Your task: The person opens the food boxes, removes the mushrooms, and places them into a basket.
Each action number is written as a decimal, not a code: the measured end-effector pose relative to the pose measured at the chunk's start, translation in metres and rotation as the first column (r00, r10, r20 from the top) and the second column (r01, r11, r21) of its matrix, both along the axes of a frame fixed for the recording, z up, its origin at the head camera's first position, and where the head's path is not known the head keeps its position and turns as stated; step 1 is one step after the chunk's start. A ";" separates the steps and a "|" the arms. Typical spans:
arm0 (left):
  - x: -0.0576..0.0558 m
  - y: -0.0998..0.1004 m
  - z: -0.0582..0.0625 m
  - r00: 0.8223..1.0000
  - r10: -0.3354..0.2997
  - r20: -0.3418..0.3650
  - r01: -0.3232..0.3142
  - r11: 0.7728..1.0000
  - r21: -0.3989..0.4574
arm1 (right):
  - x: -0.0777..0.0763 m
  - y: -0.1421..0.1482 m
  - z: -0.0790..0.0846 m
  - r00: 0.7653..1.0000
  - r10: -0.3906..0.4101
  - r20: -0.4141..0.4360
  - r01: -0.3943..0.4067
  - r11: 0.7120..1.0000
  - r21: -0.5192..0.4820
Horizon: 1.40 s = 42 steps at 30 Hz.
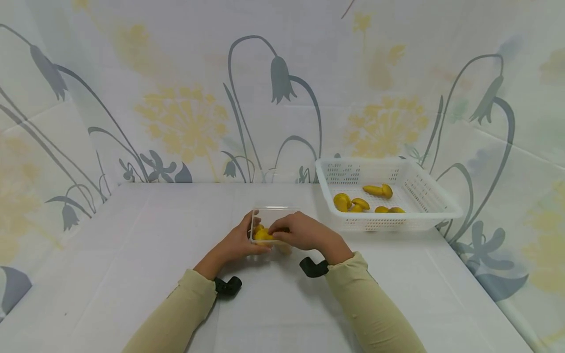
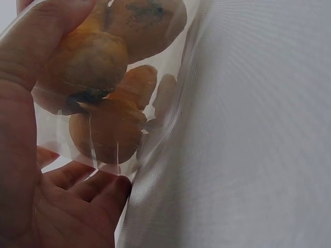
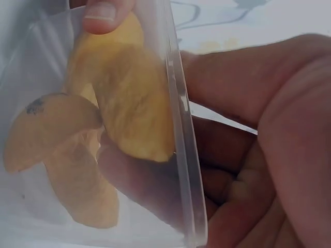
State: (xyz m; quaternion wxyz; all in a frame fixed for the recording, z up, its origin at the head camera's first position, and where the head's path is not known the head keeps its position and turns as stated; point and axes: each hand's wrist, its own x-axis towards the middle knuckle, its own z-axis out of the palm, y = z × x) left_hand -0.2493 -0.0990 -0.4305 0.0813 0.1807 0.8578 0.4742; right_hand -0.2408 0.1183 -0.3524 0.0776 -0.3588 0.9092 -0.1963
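A clear plastic container (image 1: 274, 209) stands tilted over the table between the hands. My left hand (image 1: 238, 242) grips it from the left, with the thumb along one side and fingers beneath in the left wrist view. Several yellow toy mushrooms (image 2: 106, 132) show through its wall. My right hand (image 1: 306, 231) reaches over the rim, fingers curled inside the container. Through the cloudy plastic in the right wrist view, those fingers hold a yellow mushroom (image 3: 137, 106) near the opening. Another mushroom (image 3: 80, 186) lies below it, stem downward.
A white perforated basket (image 1: 441, 214) stands at the back right, with several more yellow mushrooms (image 1: 342, 202) inside. The table (image 1: 145, 235) has a white cover, and a flower-patterned cloth (image 1: 194, 63) hangs behind it.
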 end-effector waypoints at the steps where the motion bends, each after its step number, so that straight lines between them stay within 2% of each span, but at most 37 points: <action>1: 0.000 0.000 0.000 1.000 0.001 0.001 -0.001 1.000 0.001 | 0.000 0.000 0.000 1.000 0.001 -0.002 -0.001 1.000 0.000; 13: 0.000 0.000 -0.001 1.000 0.006 0.002 -0.006 1.000 -0.017 | 0.000 0.000 -0.003 0.997 -0.005 -0.078 -0.001 0.997 -0.074; 18: -0.001 -0.001 -0.002 1.000 -0.001 0.020 0.001 1.000 0.002 | -0.002 0.003 -0.004 0.997 -0.035 -0.073 0.027 0.994 -0.107; 27: 0.002 -0.001 0.001 0.998 0.033 0.044 -0.033 0.999 -0.002 | -0.003 0.009 0.005 0.993 -0.067 -0.099 0.051 0.987 -0.153; 33: 0.002 -0.001 0.002 0.999 0.040 0.035 -0.040 0.999 0.004 | -0.004 0.017 0.011 0.987 -0.073 -0.140 0.046 0.981 -0.186; 42: 0.000 0.000 0.000 0.999 0.039 0.034 -0.039 0.999 -0.004 | -0.003 0.030 0.022 0.976 -0.131 -0.175 0.091 0.972 -0.219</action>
